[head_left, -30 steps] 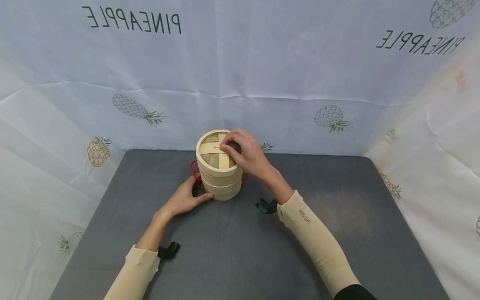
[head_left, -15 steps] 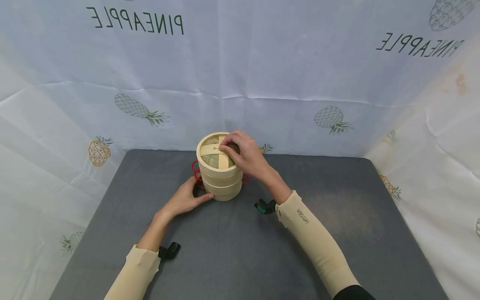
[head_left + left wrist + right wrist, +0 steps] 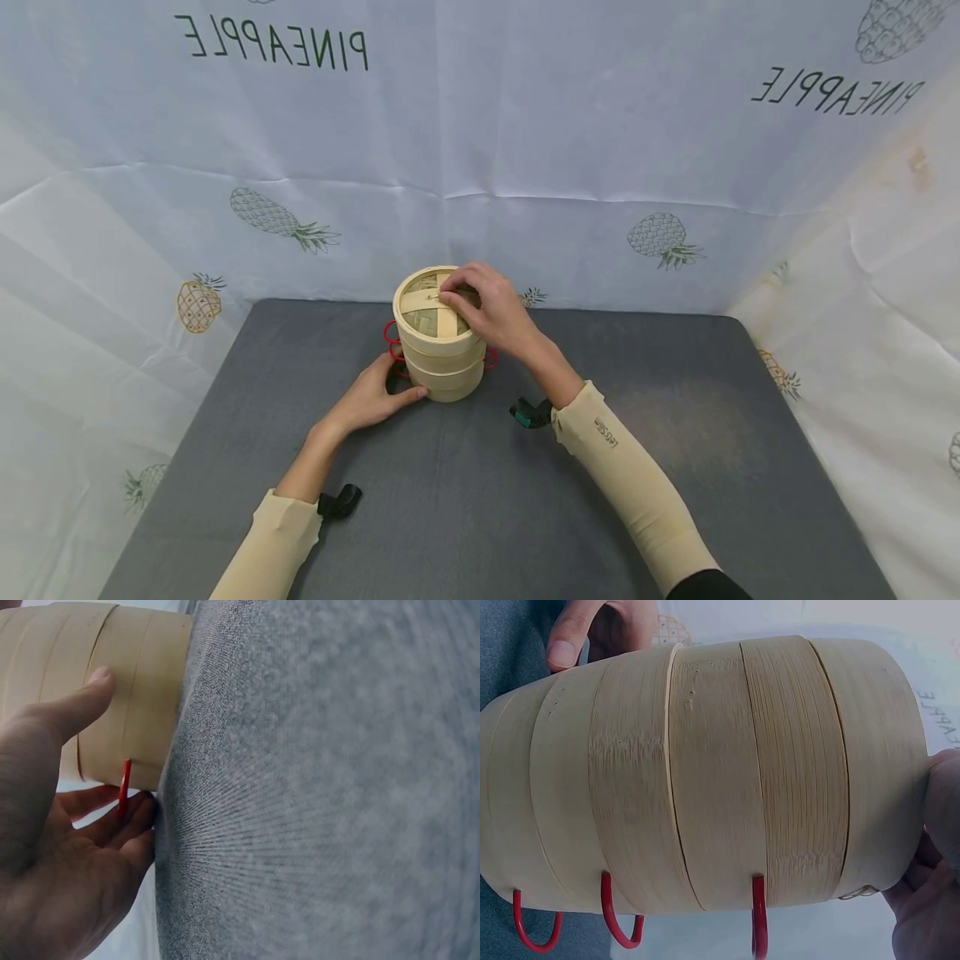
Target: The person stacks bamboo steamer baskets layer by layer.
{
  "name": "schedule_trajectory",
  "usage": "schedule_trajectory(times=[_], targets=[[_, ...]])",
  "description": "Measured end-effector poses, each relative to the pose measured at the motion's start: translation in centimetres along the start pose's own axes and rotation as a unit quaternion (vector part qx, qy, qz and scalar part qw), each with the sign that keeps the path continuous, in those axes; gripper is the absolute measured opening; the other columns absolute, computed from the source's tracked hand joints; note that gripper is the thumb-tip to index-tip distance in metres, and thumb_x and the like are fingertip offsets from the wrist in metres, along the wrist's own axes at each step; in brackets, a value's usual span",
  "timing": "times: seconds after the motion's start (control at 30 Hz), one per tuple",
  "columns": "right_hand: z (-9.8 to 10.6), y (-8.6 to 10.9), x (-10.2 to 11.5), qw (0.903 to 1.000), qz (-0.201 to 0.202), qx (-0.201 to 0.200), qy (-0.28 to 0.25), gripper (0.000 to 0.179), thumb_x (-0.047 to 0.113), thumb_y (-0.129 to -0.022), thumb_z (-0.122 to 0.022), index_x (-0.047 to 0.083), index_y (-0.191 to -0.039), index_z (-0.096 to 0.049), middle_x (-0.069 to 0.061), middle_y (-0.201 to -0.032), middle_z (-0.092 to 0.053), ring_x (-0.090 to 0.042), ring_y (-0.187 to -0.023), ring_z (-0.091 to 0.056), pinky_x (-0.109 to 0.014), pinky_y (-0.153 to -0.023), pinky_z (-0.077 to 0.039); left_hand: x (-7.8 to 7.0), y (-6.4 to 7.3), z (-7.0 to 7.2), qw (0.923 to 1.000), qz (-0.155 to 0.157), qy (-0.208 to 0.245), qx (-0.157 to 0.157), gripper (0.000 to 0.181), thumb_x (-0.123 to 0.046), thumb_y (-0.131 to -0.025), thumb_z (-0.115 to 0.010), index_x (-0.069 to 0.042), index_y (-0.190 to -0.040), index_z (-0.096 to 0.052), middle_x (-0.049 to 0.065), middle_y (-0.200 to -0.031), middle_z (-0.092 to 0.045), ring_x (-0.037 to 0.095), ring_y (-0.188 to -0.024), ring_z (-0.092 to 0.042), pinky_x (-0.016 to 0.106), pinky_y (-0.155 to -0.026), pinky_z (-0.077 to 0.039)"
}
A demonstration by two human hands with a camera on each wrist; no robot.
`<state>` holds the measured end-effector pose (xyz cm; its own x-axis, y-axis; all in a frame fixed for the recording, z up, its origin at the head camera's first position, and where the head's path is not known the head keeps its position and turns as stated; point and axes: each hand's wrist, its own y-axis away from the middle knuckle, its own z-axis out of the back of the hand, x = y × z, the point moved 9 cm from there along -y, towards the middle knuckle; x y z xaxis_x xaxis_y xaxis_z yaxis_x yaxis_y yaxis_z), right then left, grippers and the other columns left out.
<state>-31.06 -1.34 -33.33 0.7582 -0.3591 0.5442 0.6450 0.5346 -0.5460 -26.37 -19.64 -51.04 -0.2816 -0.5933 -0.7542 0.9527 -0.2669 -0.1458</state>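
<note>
A round bamboo steamer (image 3: 444, 367) of stacked tiers stands upright at the table's far side, with red loop handles (image 3: 759, 915) on its sides. Its woven lid (image 3: 418, 302), crossed by two pale strips, sits on top. My right hand (image 3: 497, 307) is over the lid, thumb and fingers pinching at the small loop in its centre; the fingertips partly cover it. Low on the left side, my left hand (image 3: 367, 396) holds the bottom tier, thumb (image 3: 90, 701) on the front and fingers behind, near a red handle. The steamer's inside is hidden.
The dark grey table (image 3: 450, 500) ends just behind the steamer, where a white cloth (image 3: 480, 125) printed with pineapples hangs. Black wrist mounts (image 3: 341, 502) stick out from both beige sleeves (image 3: 630, 483) above the tabletop.
Compared with a second ago, the lid and my right hand have sunk slightly toward the tiers. My left hand keeps its place; over the last half second almost nothing moves.
</note>
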Motion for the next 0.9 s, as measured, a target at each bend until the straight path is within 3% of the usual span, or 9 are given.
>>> schedule_trajectory(times=[0.27, 0.37, 0.53, 0.63, 0.73, 0.9], targets=[[0.4, 0.1, 0.1, 0.9998, 0.013, -0.014, 0.006, 0.015, 0.015, -0.105, -0.073, 0.005, -0.115, -0.077, -0.013, -0.119, -0.075, -0.029, -0.115, -0.069, -0.043, -0.102, -0.059, -0.7, 0.0, 0.1, 0.9993, 0.032, -0.005, 0.02, 0.078, -0.035, -0.098, -0.083, -0.007, -0.161, -0.045, 0.018, -0.148, -0.063, 0.038, -0.133, -0.064, 0.06, -0.114, -0.051], [0.6, 0.2, 0.3, 0.9995, 0.019, -0.022, 0.011, 0.014, 0.015, -0.105, -0.073, 0.005, -0.114, -0.077, -0.013, -0.118, -0.075, -0.029, -0.116, -0.069, -0.044, -0.104, -0.058, -0.4, -0.2, 0.2, 0.9998, 0.016, 0.0, 0.012, 0.079, -0.038, -0.098, -0.083, -0.006, -0.16, -0.047, 0.02, -0.146, -0.064, 0.039, -0.13, -0.065, 0.06, -0.111, -0.052], [1.1, 0.5, 0.6, 0.9989, 0.03, -0.032, 0.017, 0.013, 0.014, -0.104, -0.074, 0.005, -0.113, -0.077, -0.013, -0.116, -0.075, -0.03, -0.115, -0.07, -0.046, -0.103, -0.059, 1.2, -0.5, 0.0, 0.9998, -0.015, -0.008, -0.011, 0.079, -0.051, -0.096, -0.081, -0.014, -0.159, -0.05, 0.013, -0.141, -0.067, 0.032, -0.123, -0.067, 0.05, -0.103, -0.054], [1.4, 0.7, 0.8, 0.9984, 0.039, -0.039, 0.017, 0.012, 0.013, -0.104, -0.074, 0.004, -0.112, -0.077, -0.014, -0.115, -0.075, -0.03, -0.113, -0.07, -0.046, -0.101, -0.059, 1.8, -0.6, -0.2, 0.9997, -0.019, -0.01, -0.015, 0.079, -0.054, -0.095, -0.081, -0.017, -0.158, -0.05, 0.01, -0.14, -0.068, 0.029, -0.123, -0.067, 0.048, -0.104, -0.054], [1.9, 1.1, 0.8, 0.9976, 0.046, -0.049, 0.015, 0.01, 0.01, -0.103, -0.074, 0.003, -0.111, -0.076, -0.014, -0.113, -0.075, -0.03, -0.108, -0.07, -0.046, -0.095, -0.06, 1.8, -0.6, -0.1, 0.9998, -0.011, -0.01, -0.014, 0.079, -0.055, -0.095, -0.081, -0.018, -0.158, -0.05, 0.007, -0.14, -0.068, 0.027, -0.125, -0.067, 0.049, -0.106, -0.053], [2.9, 2.0, 0.8, 0.9969, 0.049, -0.059, 0.018, 0.009, 0.009, -0.103, -0.075, 0.003, -0.109, -0.076, -0.013, -0.111, -0.075, -0.029, -0.107, -0.071, -0.047, -0.096, -0.06, 0.5, -0.4, 0.2, 0.9999, -0.007, 0.003, -0.009, 0.08, -0.05, -0.096, -0.081, -0.011, -0.158, -0.05, 0.016, -0.141, -0.067, 0.037, -0.126, -0.066, 0.06, -0.108, -0.052]])
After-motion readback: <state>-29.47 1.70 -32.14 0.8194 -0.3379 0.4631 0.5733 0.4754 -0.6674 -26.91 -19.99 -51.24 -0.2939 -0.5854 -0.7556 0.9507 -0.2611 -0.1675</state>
